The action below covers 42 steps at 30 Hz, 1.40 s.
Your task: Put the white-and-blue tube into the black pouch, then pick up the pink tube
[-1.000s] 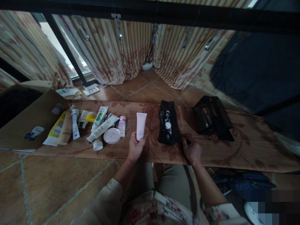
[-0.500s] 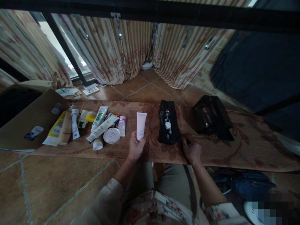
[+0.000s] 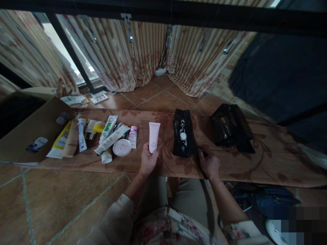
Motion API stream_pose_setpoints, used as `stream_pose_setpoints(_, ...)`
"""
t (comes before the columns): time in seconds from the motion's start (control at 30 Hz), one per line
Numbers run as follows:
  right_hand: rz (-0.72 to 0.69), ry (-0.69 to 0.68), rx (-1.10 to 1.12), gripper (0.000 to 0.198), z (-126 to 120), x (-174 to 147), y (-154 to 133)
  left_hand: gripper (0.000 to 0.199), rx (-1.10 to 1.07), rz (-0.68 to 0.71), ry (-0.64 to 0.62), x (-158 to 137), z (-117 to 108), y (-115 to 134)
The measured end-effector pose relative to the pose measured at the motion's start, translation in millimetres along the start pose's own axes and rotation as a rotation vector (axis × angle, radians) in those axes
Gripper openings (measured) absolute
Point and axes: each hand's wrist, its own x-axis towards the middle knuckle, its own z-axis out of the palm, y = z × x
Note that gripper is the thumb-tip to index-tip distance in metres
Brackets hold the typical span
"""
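Note:
My left hand (image 3: 149,160) grips the lower end of a pale pink squeeze tube (image 3: 154,136), held upright over the cloth. To its right stands a black mesh pouch (image 3: 189,144), open at the top, with a white-capped bottle (image 3: 183,136) and other small items inside. My right hand (image 3: 209,164) is curled at the pouch's near right corner, thumb and fingers closed on its edge. On the left lie several toiletries, among them a white tube (image 3: 112,140), a round flat tub (image 3: 122,147) and a small pink-and-white bottle (image 3: 132,137).
A cardboard box (image 3: 48,126) stands at the left end of the long bench with its patterned brown cloth (image 3: 163,166). A second black mesh pouch (image 3: 223,127) sits at the right. Papers (image 3: 99,98) lie behind, and a dark blue bag (image 3: 268,199) is below at the right.

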Motion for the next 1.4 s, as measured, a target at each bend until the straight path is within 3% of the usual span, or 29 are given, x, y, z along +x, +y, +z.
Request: stream_pose_setpoints(1.4,0.010,-0.023,0.026,0.038,-1,0,-2,0.028,-0.056,-0.037,-0.019,-2,0,14)
